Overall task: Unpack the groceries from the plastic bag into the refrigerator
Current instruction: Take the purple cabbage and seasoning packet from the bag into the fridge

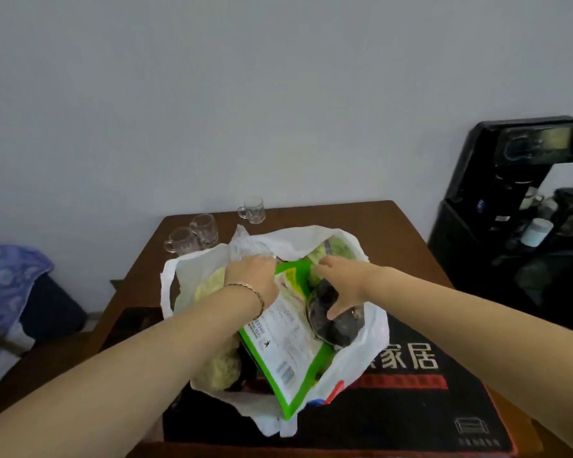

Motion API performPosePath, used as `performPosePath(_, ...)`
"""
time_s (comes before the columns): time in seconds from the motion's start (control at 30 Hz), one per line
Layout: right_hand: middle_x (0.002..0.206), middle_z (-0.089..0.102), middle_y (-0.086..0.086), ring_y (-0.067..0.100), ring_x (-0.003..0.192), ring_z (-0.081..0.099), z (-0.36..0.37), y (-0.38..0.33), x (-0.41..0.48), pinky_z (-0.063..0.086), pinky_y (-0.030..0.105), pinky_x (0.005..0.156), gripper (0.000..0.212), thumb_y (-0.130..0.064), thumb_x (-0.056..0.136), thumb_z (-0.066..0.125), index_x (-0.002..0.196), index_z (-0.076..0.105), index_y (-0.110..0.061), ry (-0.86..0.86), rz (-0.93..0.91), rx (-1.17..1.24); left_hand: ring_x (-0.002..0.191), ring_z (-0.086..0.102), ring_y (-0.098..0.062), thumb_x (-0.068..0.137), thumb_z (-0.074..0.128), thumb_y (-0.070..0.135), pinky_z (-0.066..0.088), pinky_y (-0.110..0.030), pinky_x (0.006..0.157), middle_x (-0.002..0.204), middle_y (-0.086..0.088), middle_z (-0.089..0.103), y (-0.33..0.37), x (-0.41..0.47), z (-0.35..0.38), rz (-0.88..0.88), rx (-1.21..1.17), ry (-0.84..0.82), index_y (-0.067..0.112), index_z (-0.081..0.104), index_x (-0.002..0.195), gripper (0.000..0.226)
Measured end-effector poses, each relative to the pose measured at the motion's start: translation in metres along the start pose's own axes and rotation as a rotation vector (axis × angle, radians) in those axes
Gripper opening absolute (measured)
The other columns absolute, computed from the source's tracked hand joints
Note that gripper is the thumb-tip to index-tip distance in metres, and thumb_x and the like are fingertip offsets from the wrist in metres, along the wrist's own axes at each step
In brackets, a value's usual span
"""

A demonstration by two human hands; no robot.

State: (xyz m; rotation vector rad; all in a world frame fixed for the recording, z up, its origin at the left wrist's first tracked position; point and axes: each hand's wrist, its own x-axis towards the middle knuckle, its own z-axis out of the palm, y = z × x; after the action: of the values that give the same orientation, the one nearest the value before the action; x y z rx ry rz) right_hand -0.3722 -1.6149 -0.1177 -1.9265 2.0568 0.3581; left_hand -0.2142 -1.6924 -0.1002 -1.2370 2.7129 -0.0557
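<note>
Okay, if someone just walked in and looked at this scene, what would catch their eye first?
Probably the white plastic bag gaping open mid-table, with both hands reaching in: left hand on crinkled clear wrap, right hand by dark produce. Next, the bright green package sticking out toward the camera.

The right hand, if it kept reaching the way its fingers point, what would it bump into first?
Most likely the pale green vegetable at the far side of the plastic bag. The right hand points up-left into the bag, its fingertips right by that vegetable; depth is unclear, so contact can't be confirmed.
</note>
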Motion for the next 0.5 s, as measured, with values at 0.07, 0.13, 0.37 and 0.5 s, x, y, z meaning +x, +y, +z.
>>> performPosePath(0.07, 0.143, 0.038, 0.006, 0.028, 0.129, 0.04, 0.0, 0.013, 0.021, 0.039, 0.041, 0.105, 0.096, -0.052, 0.069, 0.075, 0.144, 0.025, -0.019, -0.153, 0.001, -0.056, 0.111, 0.056, -0.026, 0.093, 0.047, 0.024, 0.047, -0.036, 0.085, 0.123, -0.006, 0.056, -0.002, 0.02, 0.006, -0.032, -0.031, -0.122, 0.013, 0.045, 0.126, 0.035)
performPosePath(0.13, 0.147, 0.033, 0.003, 0.027, 0.134, 0.036, 0.003, 0.024, 0.034, 0.038, 0.04, 0.106, 0.104, -0.052, 0.065, 0.078, 0.146, 0.019, -0.023, -0.266, -0.003, 0.016, 0.11, 0.056, -0.027, 0.092, 0.049, 0.027, 0.048, -0.035, 0.084, 0.121, -0.007, 0.056, -0.003, 0.035, 0.015, -0.044, -0.058, -0.235, 0.01, 0.042, 0.129, 0.041)
performPosePath(0.37, 0.147, 0.025, 0.004, 0.026, 0.132, 0.034, 0.012, 0.03, 0.04, 0.041, 0.041, 0.105, 0.119, -0.047, 0.053, 0.086, 0.146, 0.018, -0.018, -0.307, 0.031, 0.033, 0.09, 0.056, -0.019, 0.077, 0.071, 0.036, 0.046, -0.024, 0.076, 0.1, -0.003, 0.056, -0.02, 0.071, 0.019, -0.054, -0.237, -0.494, 0.004, 0.05, 0.119, 0.057)
performPosePath(0.5, 0.15, 0.017, 0.009, 0.028, 0.135, 0.029, 0.024, 0.027, 0.03, 0.037, 0.038, 0.108, 0.124, -0.049, 0.052, 0.086, 0.147, 0.013, -0.017, -0.253, 0.1, 0.065, 0.092, 0.057, -0.021, 0.086, 0.058, 0.036, 0.046, -0.027, 0.075, 0.099, -0.004, 0.058, -0.027, 0.076, 0.029, 0.053, -0.245, -0.549, 0.01, 0.054, 0.118, 0.042)
